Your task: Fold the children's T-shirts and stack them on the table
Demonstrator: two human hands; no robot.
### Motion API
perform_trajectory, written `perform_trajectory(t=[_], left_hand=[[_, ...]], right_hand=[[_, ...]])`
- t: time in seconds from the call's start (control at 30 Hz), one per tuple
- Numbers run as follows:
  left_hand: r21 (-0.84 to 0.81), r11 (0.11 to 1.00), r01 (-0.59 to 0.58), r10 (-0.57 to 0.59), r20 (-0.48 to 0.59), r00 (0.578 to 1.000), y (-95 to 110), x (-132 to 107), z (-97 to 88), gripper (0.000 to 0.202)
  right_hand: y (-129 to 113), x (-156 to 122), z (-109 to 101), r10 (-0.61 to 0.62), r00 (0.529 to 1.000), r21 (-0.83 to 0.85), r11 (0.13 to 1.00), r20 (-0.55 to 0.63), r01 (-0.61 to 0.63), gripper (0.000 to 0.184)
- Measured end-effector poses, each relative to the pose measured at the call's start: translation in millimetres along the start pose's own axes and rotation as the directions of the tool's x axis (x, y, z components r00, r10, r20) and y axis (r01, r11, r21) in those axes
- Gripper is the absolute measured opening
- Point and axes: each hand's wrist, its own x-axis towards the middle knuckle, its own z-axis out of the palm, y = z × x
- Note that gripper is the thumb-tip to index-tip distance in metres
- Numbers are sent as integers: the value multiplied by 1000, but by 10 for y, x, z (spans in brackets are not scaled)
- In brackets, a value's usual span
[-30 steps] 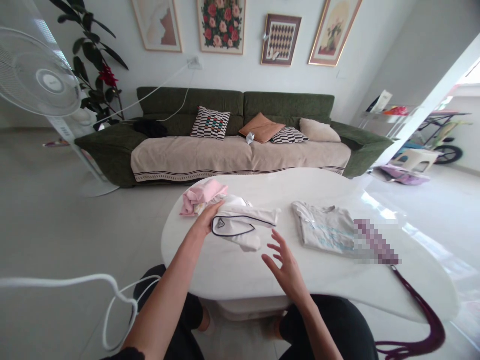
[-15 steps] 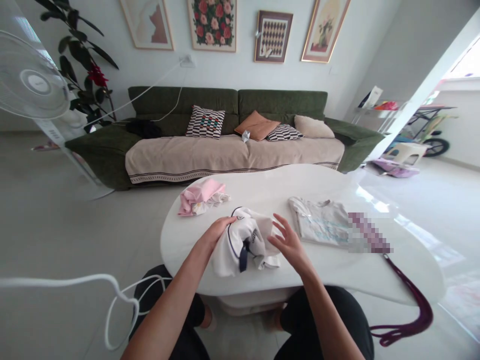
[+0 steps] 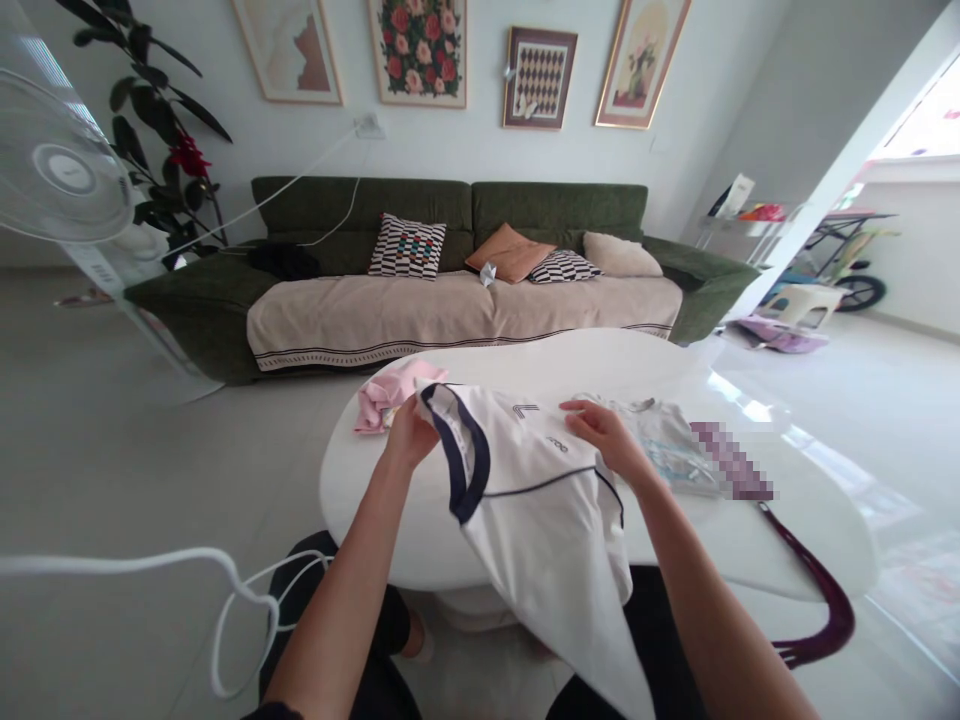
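Observation:
A white T-shirt (image 3: 544, 500) with a navy neckband and thin navy piping is spread between my hands above the table. Small dark print shows on its upper side, and its lower part hangs over the table's front edge towards my lap. My left hand (image 3: 412, 435) is closed on the cloth beside the neckband. At the opposite side, my right hand (image 3: 606, 438) grips the shirt near the printed part, its fingertips partly hidden by the fabric. A folded light grey shirt (image 3: 671, 440) lies just right of my right hand. Behind my left hand rests pink clothing (image 3: 386, 395).
The white table (image 3: 795, 540) has a rounded outline. A dark red strap (image 3: 821, 590) hangs over its right end, joined to a blurred-out item (image 3: 731, 460). A white cable (image 3: 225, 560) loops at the left. Beyond stand a green sofa (image 3: 360, 225) and a fan (image 3: 67, 170).
The T-shirt was bunched on the table and is now lifted and opened out, neckband to the left. My left hand moved left; my right hand, open before, moved right and closed on the shirt.

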Motion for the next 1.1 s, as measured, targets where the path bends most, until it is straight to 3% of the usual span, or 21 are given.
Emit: perform_trajectory(t=[0.07,0.1,0.13,0.2,0.27,0.33,0.43,0.53,0.63,0.7,0.8,0.87,0.93,1.0,1.1], left_hand=[[165,986,19,-4,-87,996,-210,106,-34,46],[256,967,13,18,-117,993,-321,124,-49,44],[328,945,3,38,-119,992,-429,122,-60,43],[460,887,-34,66,-52,996,-629,76,-63,39],[571,816,-88,59,68,996,-795,-1,-23,31],[654,742,-148,43,173,984,-927,-93,65,24],[735,643,-214,44,243,969,-1060,-249,242,24],[771,532,-350,123,339,933,-1098,-391,378,30],[658,543,-522,160,529,834,-1020,-475,413,29],[578,574,-580,217,576,788,-913,-498,394,34],[560,522,-643,422,485,766,-704,-502,361,56],[571,519,-636,548,350,760,-556,-501,357,70],[580,531,-618,597,261,759,-423,-510,375,80],[596,526,-607,536,322,780,-333,-538,411,81],[632,517,-577,299,499,814,-291,-604,474,47]], right_hand=[[129,92,-18,-78,970,-283,959,-230,10,32],[198,85,14,-102,959,-377,926,-265,-5,32],[262,39,79,-108,964,-430,903,-242,-7,32],[369,-157,314,-96,993,-465,884,-64,56,35],[436,-424,656,-87,986,-488,861,145,147,44],[463,-654,1022,-47,975,-566,808,216,164,58],[446,-767,1422,43,995,-678,734,87,28,68],[387,-608,1541,49,996,-649,757,-71,-83,54],[287,-365,1445,-9,999,-492,871,-47,-16,25],[160,-248,1310,-50,998,-386,921,24,55,19],[-185,-222,1004,-137,988,-237,960,64,149,17],[-491,-328,717,-197,978,-128,970,68,205,15],[-780,-527,381,-239,966,-35,969,99,243,15],[-966,-781,36,-276,954,44,961,118,273,19],[-966,-1123,-389,-282,959,1,959,-30,282,33]])
